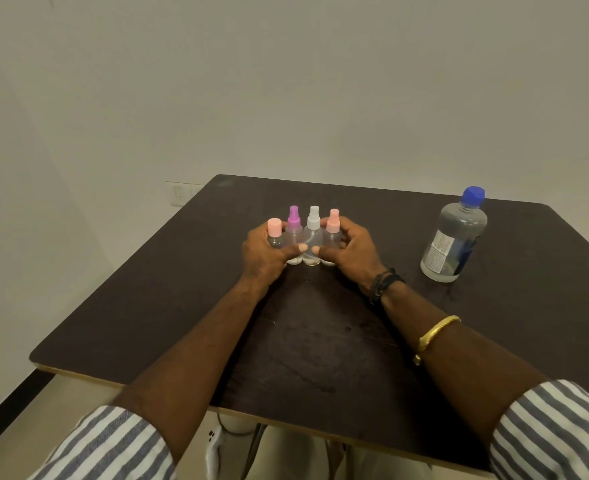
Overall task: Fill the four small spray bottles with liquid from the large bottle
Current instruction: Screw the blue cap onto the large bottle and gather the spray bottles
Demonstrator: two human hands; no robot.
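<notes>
Spray bottles (pixel 312 237), four in tight row at centre, pressed together between left hand (pixel 263 254) and right hand (pixel 350 252), fingers (pixel 350 226) curled round end bottles, thumbs (pixel 295 250) nearly meeting in front. Likely light, tippy, thin plastic; hold by body. Large bottle (pixel 454 237) far right, looks fairly full, heavy, smooth; grip mid-body. Label (pixel 440 249) print unreadable

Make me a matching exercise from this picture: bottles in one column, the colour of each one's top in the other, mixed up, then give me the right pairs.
Bottles
1. large bottle
2. leftmost small bottle
3. second small bottle from the left
4. third small bottle from the left

Top colours
A. white
B. pink
C. blue
D. purple

Pairs: 1-C, 2-B, 3-D, 4-A
</notes>
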